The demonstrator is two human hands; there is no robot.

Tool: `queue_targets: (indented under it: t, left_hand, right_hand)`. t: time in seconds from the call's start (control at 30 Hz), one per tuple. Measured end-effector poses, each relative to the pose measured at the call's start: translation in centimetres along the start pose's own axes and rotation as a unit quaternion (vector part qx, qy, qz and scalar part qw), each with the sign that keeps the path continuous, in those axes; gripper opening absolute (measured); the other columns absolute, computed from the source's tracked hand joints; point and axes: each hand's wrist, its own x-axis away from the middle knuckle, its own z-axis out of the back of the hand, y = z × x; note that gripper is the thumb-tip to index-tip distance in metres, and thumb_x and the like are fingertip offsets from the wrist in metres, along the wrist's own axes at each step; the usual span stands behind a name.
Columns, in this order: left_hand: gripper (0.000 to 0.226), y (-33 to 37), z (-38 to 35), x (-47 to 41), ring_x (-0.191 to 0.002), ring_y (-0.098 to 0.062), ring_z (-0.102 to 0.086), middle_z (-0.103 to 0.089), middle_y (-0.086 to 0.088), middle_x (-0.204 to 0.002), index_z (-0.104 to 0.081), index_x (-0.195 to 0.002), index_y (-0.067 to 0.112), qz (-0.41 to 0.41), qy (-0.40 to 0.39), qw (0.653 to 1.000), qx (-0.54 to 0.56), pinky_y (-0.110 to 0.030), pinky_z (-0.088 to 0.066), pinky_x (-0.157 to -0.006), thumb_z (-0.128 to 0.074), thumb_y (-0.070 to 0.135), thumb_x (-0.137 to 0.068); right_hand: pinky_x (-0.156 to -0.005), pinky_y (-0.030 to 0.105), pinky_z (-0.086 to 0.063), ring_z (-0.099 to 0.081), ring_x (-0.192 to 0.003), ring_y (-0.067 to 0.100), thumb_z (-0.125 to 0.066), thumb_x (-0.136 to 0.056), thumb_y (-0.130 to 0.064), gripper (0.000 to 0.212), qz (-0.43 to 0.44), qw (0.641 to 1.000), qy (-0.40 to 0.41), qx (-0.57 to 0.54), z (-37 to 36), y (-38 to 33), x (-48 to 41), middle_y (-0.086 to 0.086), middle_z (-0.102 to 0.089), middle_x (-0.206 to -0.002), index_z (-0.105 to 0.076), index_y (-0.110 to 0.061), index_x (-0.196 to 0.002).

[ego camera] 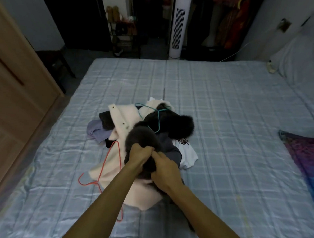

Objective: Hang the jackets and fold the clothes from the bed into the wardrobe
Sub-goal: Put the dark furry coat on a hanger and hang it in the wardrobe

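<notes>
A heap of clothes lies in the middle of the bed (225,96). On top is a dark grey fuzzy jacket (143,136) with a black fur trim. My left hand (139,155) and my right hand (164,170) both grip this jacket side by side at its near end. Under it lies a cream jacket (120,115) with snap buttons. A teal hanger (157,117) rests on the far part of the heap. A red hanger (105,163) lies on the near left. A white printed shirt (186,154) and a lavender garment (96,130) stick out at the sides.
A wooden wardrobe (15,98) stands at the left, close to the bed. Beyond the bed are a white tower fan (178,28), a shelf rack (125,33) and hanging clothes (230,23). White pillows (298,67) and a colourful cloth (305,156) lie at the right.
</notes>
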Motion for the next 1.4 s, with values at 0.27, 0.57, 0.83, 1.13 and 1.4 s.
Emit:
queue_targets:
  t: [0.27,0.57,0.83,1.13,1.4]
  left_hand:
    - [0.043,4.1,3.0,3.9,-0.108,-0.034,-0.056,-0.059,-0.02,-0.118,-0.052,-0.126,0.0,-0.112,-0.016,0.994,-0.005,-0.043,-0.049,-0.093,-0.04,-0.003,-0.084]
    - [0.022,11.3,9.1,9.5,-0.071,-0.021,-0.061,-0.063,-0.007,-0.076,-0.061,-0.097,0.009,-0.204,-0.04,0.978,-0.03,-0.028,-0.047,-0.061,-0.046,0.002,-0.082]
    - [0.018,15.0,15.4,12.4,-0.084,-0.024,-0.067,-0.071,-0.01,-0.085,-0.069,-0.084,0.015,-0.31,-0.046,0.947,-0.064,-0.04,-0.055,-0.081,-0.058,0.015,-0.069]
    - [0.019,15.4,16.1,13.6,-0.071,-0.018,-0.065,-0.069,-0.008,-0.074,-0.069,-0.08,0.008,-0.296,-0.038,0.948,0.116,-0.029,-0.052,-0.067,-0.057,-0.003,-0.071]
    - [0.026,17.1,17.2,14.9,-0.073,-0.019,-0.066,-0.071,-0.013,-0.082,-0.072,-0.088,-0.002,-0.345,-0.075,0.928,0.115,-0.026,-0.051,-0.066,-0.054,-0.007,-0.069]
  right_hand:
    - [-0.085,0.031,-0.048,-0.058,-0.096,0.013,-0.056,-0.09,-0.038,0.028,0.033,0.991,0.081,-0.102,5.3,-2.0,1.4,-0.004,-0.059,-0.11,-0.057,-0.025,-0.116]
    - [-0.108,0.041,-0.031,-0.025,-0.139,0.03,-0.074,-0.075,-0.031,0.101,0.254,0.949,0.124,0.14,12.2,-6.7,-2.6,0.009,-0.015,-0.155,-0.006,-0.038,-0.149]
    - [-0.083,0.034,-0.047,-0.059,-0.099,0.026,-0.068,-0.079,-0.016,0.068,0.279,0.941,0.193,-0.001,14.6,-13.7,-5.6,0.007,-0.062,-0.118,-0.04,-0.026,-0.14]
    - [-0.084,0.027,-0.047,-0.052,-0.101,0.008,-0.064,-0.079,-0.019,0.043,0.279,0.951,0.104,-0.084,15.4,-15.2,-5.9,-0.008,-0.049,-0.114,-0.049,-0.019,-0.119]
    - [-0.079,0.026,-0.048,-0.056,-0.094,0.006,-0.061,-0.084,-0.028,0.042,0.218,0.966,0.086,-0.109,15.4,-18.1,-3.8,-0.01,-0.059,-0.107,-0.047,-0.027,-0.123]
